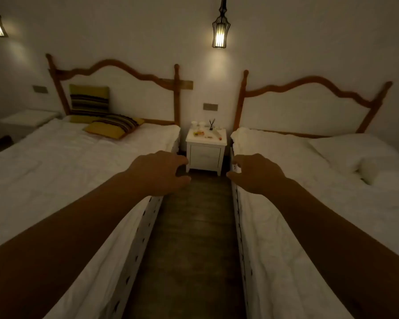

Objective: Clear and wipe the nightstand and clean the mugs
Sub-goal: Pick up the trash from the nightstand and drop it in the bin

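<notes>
A small white nightstand (205,155) stands against the far wall between two beds. Two white mugs (198,124) sit at the back left of its top. Beside them are a dark reed diffuser (211,124), a colourful wrapper (198,133) and a pale curved item (216,134) with small scraps around it. My left hand (161,172) and my right hand (257,172) are stretched out in front of me, well short of the nightstand. Both hold nothing, with fingers loosely curled and apart.
A narrow strip of dark wooden floor (191,238) runs between the left bed (78,171) and the right bed (320,180) to the nightstand. Striped yellow cushions (111,126) lie on the left bed. A caged wall lamp (220,31) glows above. Another white nightstand (25,118) stands at far left.
</notes>
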Demonstrator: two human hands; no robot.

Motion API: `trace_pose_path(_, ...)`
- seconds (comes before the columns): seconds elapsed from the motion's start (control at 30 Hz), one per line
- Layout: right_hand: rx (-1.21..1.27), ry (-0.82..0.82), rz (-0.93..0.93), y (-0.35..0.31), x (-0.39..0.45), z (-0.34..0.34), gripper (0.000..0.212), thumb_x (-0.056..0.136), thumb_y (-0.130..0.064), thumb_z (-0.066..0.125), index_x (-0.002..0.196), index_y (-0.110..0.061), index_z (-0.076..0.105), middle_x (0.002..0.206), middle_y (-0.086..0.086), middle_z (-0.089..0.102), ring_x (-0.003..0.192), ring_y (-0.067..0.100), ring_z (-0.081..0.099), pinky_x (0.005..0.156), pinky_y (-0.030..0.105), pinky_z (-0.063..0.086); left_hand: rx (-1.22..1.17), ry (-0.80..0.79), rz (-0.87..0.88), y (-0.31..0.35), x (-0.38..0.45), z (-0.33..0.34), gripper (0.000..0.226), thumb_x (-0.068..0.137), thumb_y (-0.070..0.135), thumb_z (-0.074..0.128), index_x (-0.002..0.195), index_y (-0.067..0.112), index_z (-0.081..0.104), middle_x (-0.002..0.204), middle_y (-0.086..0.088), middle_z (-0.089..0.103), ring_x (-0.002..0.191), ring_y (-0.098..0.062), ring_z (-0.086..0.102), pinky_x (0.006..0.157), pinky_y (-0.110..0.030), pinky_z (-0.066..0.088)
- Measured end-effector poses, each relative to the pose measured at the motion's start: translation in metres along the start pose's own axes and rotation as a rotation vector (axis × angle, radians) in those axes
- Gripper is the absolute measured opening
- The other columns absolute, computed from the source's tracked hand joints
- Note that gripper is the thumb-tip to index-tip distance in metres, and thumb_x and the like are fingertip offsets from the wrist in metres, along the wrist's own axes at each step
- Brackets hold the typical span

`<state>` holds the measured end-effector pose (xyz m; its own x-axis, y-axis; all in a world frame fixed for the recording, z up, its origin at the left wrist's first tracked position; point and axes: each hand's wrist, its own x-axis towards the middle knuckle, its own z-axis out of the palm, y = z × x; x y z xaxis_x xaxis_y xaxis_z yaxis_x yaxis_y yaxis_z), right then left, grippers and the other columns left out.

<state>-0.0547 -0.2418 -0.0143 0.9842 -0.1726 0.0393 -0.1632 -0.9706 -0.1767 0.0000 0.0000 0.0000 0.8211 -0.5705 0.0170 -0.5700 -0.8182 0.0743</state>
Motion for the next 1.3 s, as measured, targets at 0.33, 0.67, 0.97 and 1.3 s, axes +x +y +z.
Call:
trace_pose_path(0.33,-0.03,-0.111,0.09,-0.021,0.122,0.05,0.055,0.09,-0.056,0.052,0.135,-0.024,0.045,0.127,0.005,0.057,0.108,0.022,0.056,0.076,0.031,0.042,0.031,-0.08,0.01,-0.08,0.119,0.021,0.069,0.086,0.071,0.042,0.144,0.036,0.033,0.145,0.0,0.045,0.128,-0.022,0.046,0.098,-0.039,0.04)
trace_pose_path(0.67,0.011,-0.215,0.141,-0.022,0.257,0.078,0.056,0.091,-0.053,0.054,0.137,-0.023,0.043,0.128,0.005,0.056,0.108,0.022,0.056,0.076,0.03,0.042,0.021,-0.168,0.001,-0.149,0.25,0.042,0.063,0.091,0.062,0.043,0.146,0.034,0.03,0.149,-0.003,0.04,0.13,-0.023,0.043,0.1,-0.04,0.04)
trace_pose_path(0.97,-0.013,-0.302,0.109,0.046,0.4,0.115,0.059,0.091,-0.054,0.051,0.14,-0.022,0.04,0.134,0.006,0.051,0.114,0.023,0.053,0.078,0.03,0.041,0.069,-0.202,0.0,-0.156,0.408,0.094,0.062,0.091,0.06,0.044,0.145,0.031,0.032,0.145,-0.003,0.043,0.126,-0.023,0.047,0.097,-0.039,0.042)
trace_pose_path(1.3,-0.054,-0.379,0.081,0.147,0.587,0.117,0.053,0.092,-0.053,0.049,0.133,-0.021,0.047,0.13,0.006,0.052,0.112,0.023,0.053,0.08,0.032,0.042,0.044,-0.252,-0.034,-0.146,0.599,0.112,0.058,0.092,0.055,0.047,0.143,0.031,0.034,0.142,-0.002,0.045,0.123,-0.022,0.049,0.093,-0.038,0.044)
